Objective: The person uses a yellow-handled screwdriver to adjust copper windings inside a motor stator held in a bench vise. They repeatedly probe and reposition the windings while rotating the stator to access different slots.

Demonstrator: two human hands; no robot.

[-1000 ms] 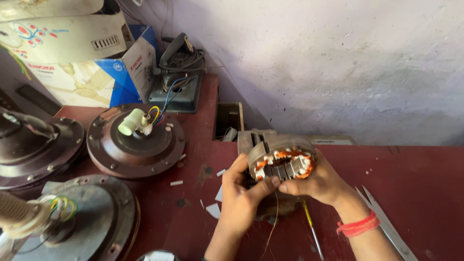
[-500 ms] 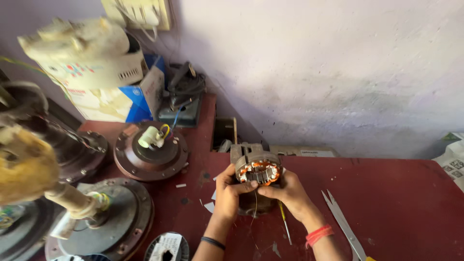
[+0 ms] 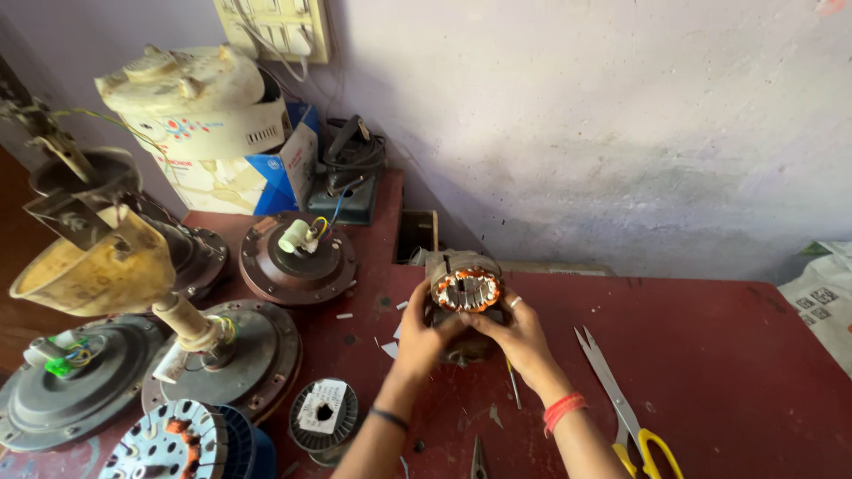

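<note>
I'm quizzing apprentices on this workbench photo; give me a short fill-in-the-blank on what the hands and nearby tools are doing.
1. Both hands, left hand and right hand, hold a grey metal motor stator with ____-coloured windings.
2. The steel scissors with ____ handles lie on the table to the right of the right hand.
3. The table top is dark ____.

Missing words: copper; yellow; red

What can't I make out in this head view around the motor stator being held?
- Underside of the motor stator: covered by the left hand and right hand.
- Fingertips behind the stator: hidden by its body.
- Yellow-handled scissors: handles cut off by the bottom edge.
- Winding detail: too small.
</note>
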